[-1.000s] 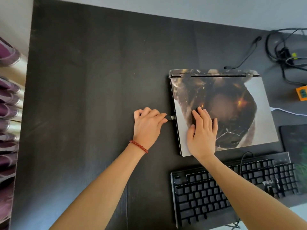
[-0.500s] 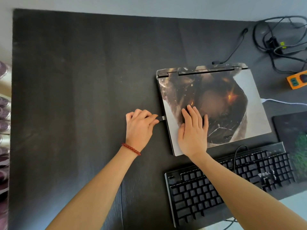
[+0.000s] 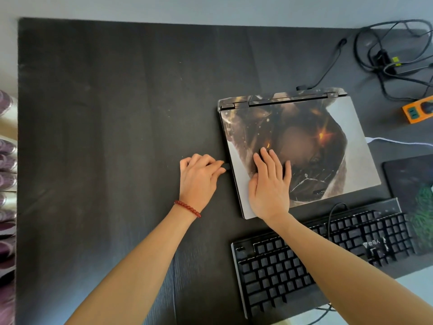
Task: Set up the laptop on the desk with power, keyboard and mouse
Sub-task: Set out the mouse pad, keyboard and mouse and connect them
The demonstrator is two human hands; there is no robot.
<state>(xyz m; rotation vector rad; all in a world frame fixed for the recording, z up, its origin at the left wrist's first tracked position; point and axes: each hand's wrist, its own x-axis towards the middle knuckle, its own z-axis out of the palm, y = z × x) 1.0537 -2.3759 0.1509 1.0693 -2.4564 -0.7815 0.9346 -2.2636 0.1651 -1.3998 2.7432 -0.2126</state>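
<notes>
A closed laptop [image 3: 332,141] with a dark printed skin on its lid lies on the black desk [image 3: 105,125], right of centre. My left hand [image 3: 199,179] pinches a small black USB plug [image 3: 226,166] at the laptop's left edge; the plug touches that edge. My right hand [image 3: 269,184] rests flat on the lid's near-left part, fingers together. A black keyboard [image 3: 304,261] lies at the near right, its cable curling up over its far edge. A black power cable [image 3: 328,66] reaches the laptop's back edge. No mouse is in view.
An orange power strip [image 3: 417,110] and a tangle of black cables with a power brick [image 3: 393,62] lie at the far right. A white cable [image 3: 398,141] runs to the laptop's right side. A dark mouse pad [image 3: 410,179] sits at the right edge.
Both hands hold the same positions on the plug and lid. Only the view has shifted, so the laptop sits slightly lower and further left in the frame.
</notes>
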